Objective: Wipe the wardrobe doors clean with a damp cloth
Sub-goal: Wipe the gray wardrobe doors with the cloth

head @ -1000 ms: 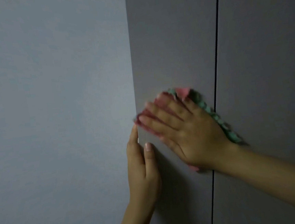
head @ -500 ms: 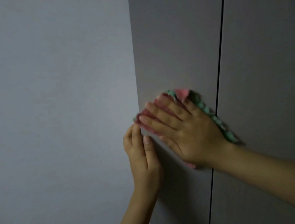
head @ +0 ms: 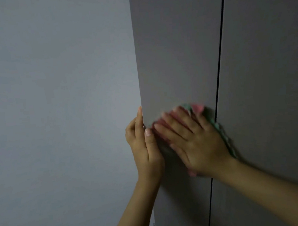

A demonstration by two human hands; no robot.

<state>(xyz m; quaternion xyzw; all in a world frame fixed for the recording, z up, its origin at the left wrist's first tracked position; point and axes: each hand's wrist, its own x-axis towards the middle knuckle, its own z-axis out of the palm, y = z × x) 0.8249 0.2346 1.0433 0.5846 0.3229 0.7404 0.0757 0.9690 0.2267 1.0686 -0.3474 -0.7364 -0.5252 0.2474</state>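
1. Pink-and-green cloth lies flat on the left wardrobe door, its long axis slanting from upper left to lower right, reaching the dark gap.
2. Right hand presses it, fingers straight and spread, pointing up-left.
3. Left hand grips the door's left edge, thumb in front.
4. Grey wall stands left.

above hands: bare door | left: wall blocks

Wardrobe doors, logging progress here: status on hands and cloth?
Right hand flat, pressing cloth on left door. Left hand grips that door's outer edge. Cloth reaches the door gap. Nothing in the way.
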